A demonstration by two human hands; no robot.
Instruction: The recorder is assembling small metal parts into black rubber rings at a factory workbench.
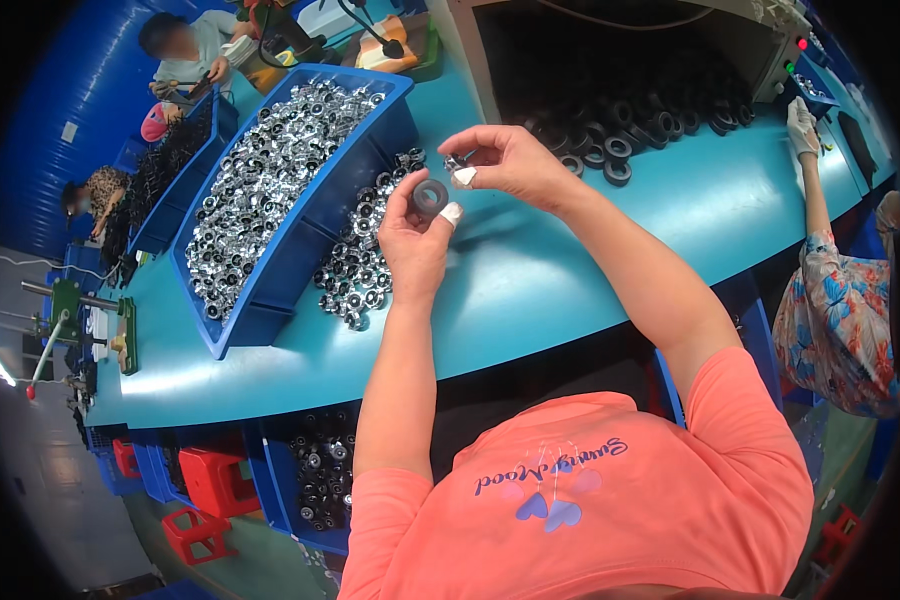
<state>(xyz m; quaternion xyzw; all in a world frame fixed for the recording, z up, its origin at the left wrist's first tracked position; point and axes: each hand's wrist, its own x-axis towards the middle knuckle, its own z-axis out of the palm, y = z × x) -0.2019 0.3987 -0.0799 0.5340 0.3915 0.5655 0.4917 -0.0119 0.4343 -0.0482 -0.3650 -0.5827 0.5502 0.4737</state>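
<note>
My left hand (420,235) pinches a black rubber ring (430,197) upright over the teal table, its round hole turned toward me. To the right and a little higher, my right hand (510,168) grips a small shiny metal part (454,162) between thumb and fingers. White tape wraps a finger on each hand. The ring and the metal part are apart. Loose chrome parts (360,265) with dark centres lie in a heap just left of my left hand. Behind them a blue bin (300,235) is filled with the same kind of parts.
Black rings (617,147) spill from a dark machine opening (610,60) at the far side. A co-worker's gloved hand (802,127) rests at the right table end. Other people sit far left, near a green hand press (65,310). Red stools (215,480) stand below.
</note>
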